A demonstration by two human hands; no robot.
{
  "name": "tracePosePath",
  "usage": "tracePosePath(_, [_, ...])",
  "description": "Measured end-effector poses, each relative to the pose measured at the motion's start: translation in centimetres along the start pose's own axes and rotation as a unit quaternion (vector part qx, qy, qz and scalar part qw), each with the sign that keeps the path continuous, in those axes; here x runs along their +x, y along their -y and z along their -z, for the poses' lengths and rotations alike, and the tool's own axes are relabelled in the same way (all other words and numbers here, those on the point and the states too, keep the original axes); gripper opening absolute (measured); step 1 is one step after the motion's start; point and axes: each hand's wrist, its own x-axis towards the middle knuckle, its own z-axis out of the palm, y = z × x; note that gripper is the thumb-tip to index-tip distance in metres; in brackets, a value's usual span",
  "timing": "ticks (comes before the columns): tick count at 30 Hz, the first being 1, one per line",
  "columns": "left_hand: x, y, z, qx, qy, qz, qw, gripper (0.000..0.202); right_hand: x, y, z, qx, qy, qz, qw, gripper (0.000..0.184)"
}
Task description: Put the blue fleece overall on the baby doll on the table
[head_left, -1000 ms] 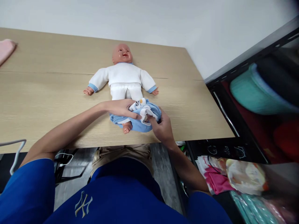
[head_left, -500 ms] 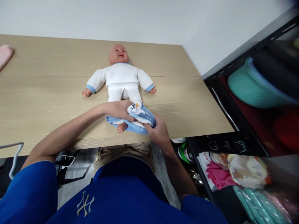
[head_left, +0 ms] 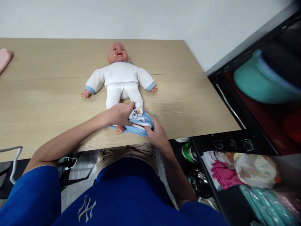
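From where I stand, the doll (head_left: 121, 75) lies on its back on the pale wooden table (head_left: 188, 103), dressed in white with blue cuffs, its head towards twelve o'clock and its legs towards six, where the person in the blue shirt (head_left: 122, 197) is working. At the doll's feet, near the table's edge, a blue-and-white cloth (head_left: 142, 116) with a printed animal face sits gathered in thick folds. The left hand (head_left: 119, 113) pinches those folds from nine o'clock; the right hand (head_left: 158, 133) grips them from about four, thumb on top. One bare foot (head_left: 120, 129) shows against the blue, below the left hand; the other is hidden, and I can't tell whether the left hand touches the leg behind it. Measured from the cloth, something pink (head_left: 5, 59) lies near ten o'clock, a teal basin (head_left: 261, 78) sits on a shelf between two and three, and a magenta cloth (head_left: 225, 175) lies at four.
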Motion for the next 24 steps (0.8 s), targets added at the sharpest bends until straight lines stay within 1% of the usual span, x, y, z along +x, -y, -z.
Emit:
tracePosePath(3, [0.0,0.3,-0.4,-0.059,-0.006,0.003,0.998,0.063,0.4,-0.1,0.0,0.057,0.024,-0.02,0.998,0.045])
tracePosePath(6, [0.3,1.1,-1.0,-0.145,-0.038,-0.009,0.989,0.063,0.8,-0.3,-0.4,0.105,0.044,-0.03,0.993,0.045])
tracePosePath(8, [0.7,1.8,-1.4,-0.218,-0.061,-0.033,0.973,0.065,1.0,-0.5,-0.7,0.128,0.048,-0.045,0.99,0.048])
tracePosePath(10, [1.2,2.5,-1.6,-0.288,-0.073,-0.067,0.952,0.068,1.0,-0.5,-1.1,0.15,0.039,-0.049,0.987,0.058])
tracePosePath(13, [1.4,3.3,-1.4,-0.345,-0.09,-0.105,0.928,0.071,1.0,0.1,-1.3,0.189,0.031,-0.021,0.981,0.076])
tracePosePath(15, [1.3,3.4,-0.9,-0.342,-0.103,-0.111,0.927,0.07,1.2,0.6,-1.2,0.208,0.03,0.01,0.978,0.079])
tracePosePath(18, [0.8,3.3,0.1,-0.304,-0.103,-0.11,0.941,0.067,1.9,0.8,-0.8,0.202,0.019,0.052,0.978,0.069])
tracePosePath(21, [0.6,3.4,0.9,-0.27,-0.091,-0.106,0.953,0.055,3.0,0.2,-0.3,0.179,0.024,0.058,0.982,0.054])
tracePosePath(24, [0.8,3.8,1.2,-0.283,-0.071,-0.113,0.95,0.046,4.4,-0.4,0.4,0.145,0.045,0.06,0.987,0.037])
